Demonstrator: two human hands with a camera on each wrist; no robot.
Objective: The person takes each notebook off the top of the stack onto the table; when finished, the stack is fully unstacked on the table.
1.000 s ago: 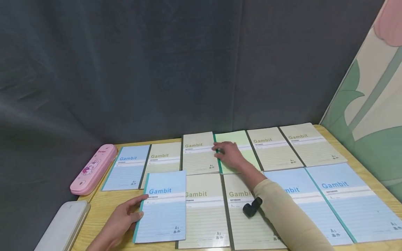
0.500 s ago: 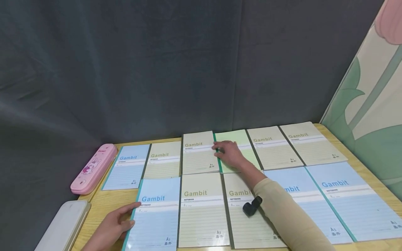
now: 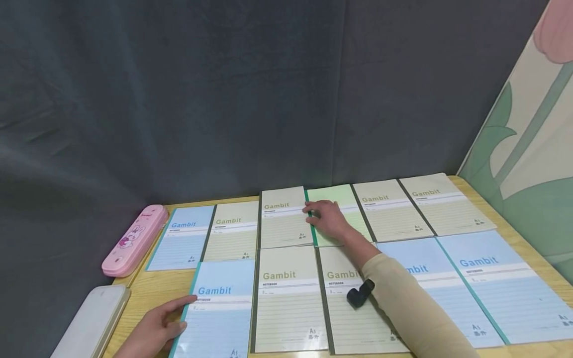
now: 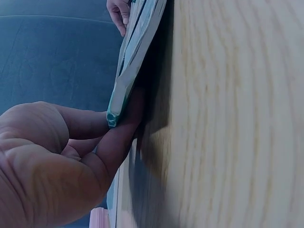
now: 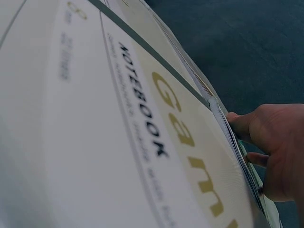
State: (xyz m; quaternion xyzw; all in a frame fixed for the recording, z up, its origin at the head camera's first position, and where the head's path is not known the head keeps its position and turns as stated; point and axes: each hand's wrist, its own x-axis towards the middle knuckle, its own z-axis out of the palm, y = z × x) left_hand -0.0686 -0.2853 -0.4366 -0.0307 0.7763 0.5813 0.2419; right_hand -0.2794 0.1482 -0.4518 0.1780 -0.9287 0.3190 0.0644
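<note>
In the head view my left hand [image 3: 152, 328] pinches the teal spine of a blue "Gambit" notebook [image 3: 221, 320] at the front left. From the left wrist view, the thumb and fingers lie on opposite sides of that spine, and the notebook is raised off the wood at this edge. My right hand [image 3: 329, 221] rests on a pale green notebook [image 3: 335, 196] in the back row, fingertips at its left edge, beside a cream notebook [image 3: 284, 223]. The blue notebook lies left of a front-row cream notebook [image 3: 291, 303], its top edge near another cream notebook [image 3: 233, 233] behind.
More cream and blue notebooks fill both rows to the right, including a blue notebook [image 3: 501, 293]. A pink pencil case [image 3: 134, 241] and a white case [image 3: 91, 320] lie at the left. A dark curtain [image 3: 246, 99] hangs behind the wooden table [image 3: 154, 286].
My left hand has drawn the blue notebook left and toward me, uncovering the front cream notebook and more of the one behind. My right hand has stayed in place.
</note>
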